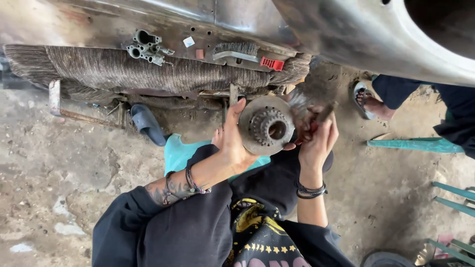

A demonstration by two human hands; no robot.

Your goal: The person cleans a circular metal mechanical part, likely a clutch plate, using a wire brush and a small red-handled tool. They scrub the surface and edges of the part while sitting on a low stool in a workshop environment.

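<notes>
Left hand [232,141] grip closed on rim of round metal hub with toothed centre [266,125], face up, above lap. Right hand [316,138] just right of hub, grip closed on wire brush [309,106], blurred bristles at hub's right edge.

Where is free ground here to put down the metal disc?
Bare ground lies left of the left hand, between the blue sandal and the picture's left edge. More lies right of the right hand, below the teal bar. The disc faces a crowded ledge: carburetor, brush.
</notes>
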